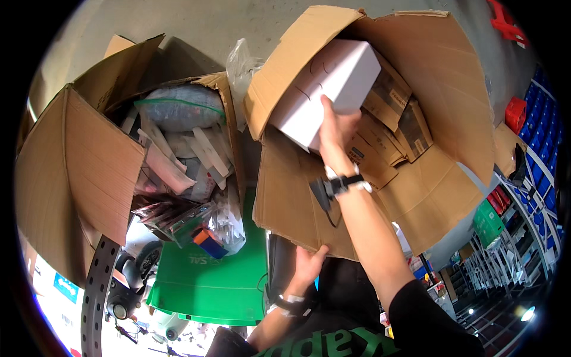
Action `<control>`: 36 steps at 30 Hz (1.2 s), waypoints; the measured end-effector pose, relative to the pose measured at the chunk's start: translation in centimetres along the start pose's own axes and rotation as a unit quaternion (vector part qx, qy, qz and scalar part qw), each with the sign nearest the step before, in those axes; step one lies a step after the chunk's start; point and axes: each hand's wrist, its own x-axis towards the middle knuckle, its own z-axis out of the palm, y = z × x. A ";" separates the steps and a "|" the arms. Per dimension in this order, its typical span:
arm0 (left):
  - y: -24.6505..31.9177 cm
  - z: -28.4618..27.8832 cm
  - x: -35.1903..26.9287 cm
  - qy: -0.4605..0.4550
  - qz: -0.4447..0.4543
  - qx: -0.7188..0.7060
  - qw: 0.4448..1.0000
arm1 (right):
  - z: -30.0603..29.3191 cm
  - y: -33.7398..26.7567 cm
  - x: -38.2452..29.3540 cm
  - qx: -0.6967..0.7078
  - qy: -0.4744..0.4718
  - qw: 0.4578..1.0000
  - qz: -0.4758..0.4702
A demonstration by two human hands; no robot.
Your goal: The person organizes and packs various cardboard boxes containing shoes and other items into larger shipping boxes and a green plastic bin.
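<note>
A large open cardboard carton (308, 196) stands before me with its flaps spread. Inside, a white box (321, 85) with a few thin dark curved marks leans tilted against the far left wall. My right hand (337, 127) reaches in and grips the white box at its near lower edge, thumb along one face; the fingertips are partly hidden. Beside and beneath it lie flat brown cardboard boxes (370, 143), some bearing print. With my left hand (310, 265) I hold the bottom edge of the carton's near flap, thumb on top and fingers mostly out of sight.
To the left, a second open carton (100, 147) contains a bubble-wrap bundle (180, 107), pale strips (207, 151) and plastic bags (227, 223). A green box (209, 285) sits below it, near a perforated metal post (100, 276). Blue bins (542, 134) line the far right.
</note>
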 end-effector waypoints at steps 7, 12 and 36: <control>-0.1 -1.1 0.2 -0.006 -0.011 0.010 1.000 | 4.4 0.4 0.1 -0.130 -0.105 0.985 -0.049; -0.6 -1.1 0.3 -0.011 0.006 0.039 0.999 | 7.2 4.9 0.7 -0.362 -0.306 0.868 -0.146; 0.8 0.5 0.2 -0.040 0.031 0.100 0.994 | 6.2 0.3 10.2 -0.397 -0.231 0.773 -0.437</control>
